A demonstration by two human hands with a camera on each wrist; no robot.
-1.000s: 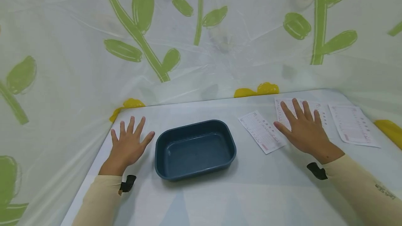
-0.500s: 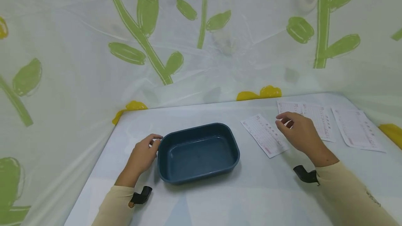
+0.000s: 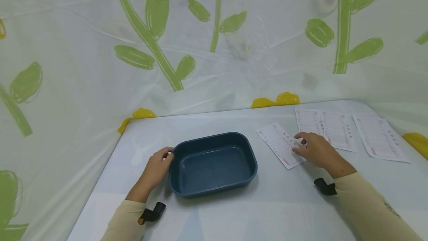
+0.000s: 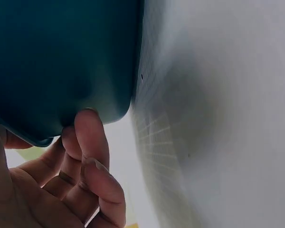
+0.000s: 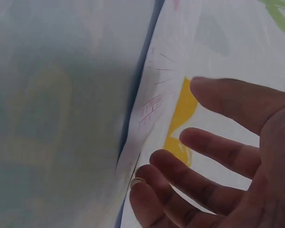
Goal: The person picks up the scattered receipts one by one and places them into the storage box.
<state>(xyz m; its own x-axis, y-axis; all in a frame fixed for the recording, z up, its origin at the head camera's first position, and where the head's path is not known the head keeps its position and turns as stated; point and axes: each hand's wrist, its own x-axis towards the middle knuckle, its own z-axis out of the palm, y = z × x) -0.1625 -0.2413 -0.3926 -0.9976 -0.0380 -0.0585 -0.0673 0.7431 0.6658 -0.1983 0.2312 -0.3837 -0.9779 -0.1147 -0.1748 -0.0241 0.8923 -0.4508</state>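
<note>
A dark blue rectangular plastic tub (image 3: 213, 166) sits on the white table. My left hand (image 3: 156, 168) holds its left end at the rim; the left wrist view shows curled fingers (image 4: 92, 135) against the tub's outer wall, with another digit over the lip. To the right of the tub lies a printed paper slip (image 3: 279, 142), tilted. Over that slip's right edge hovers my right hand (image 3: 319, 151), thumb and fingers apart and loosely bent. Nothing is between them in the right wrist view, where the paper's edge (image 5: 149, 102) passes beside the fingertips.
Two overlapping printed slips (image 3: 337, 129) lie behind the right hand. Further right are more printed slips (image 3: 378, 137), partly overlapping. A flower-patterned curtain (image 3: 220, 73) hangs along the table's back and left side. Each wrist carries a small black camera mount (image 3: 153, 213).
Both hands began spread wide and flat. The left moved right to the tub's rim and took hold. The right bent its fingers and came down towards the nearest slip.
</note>
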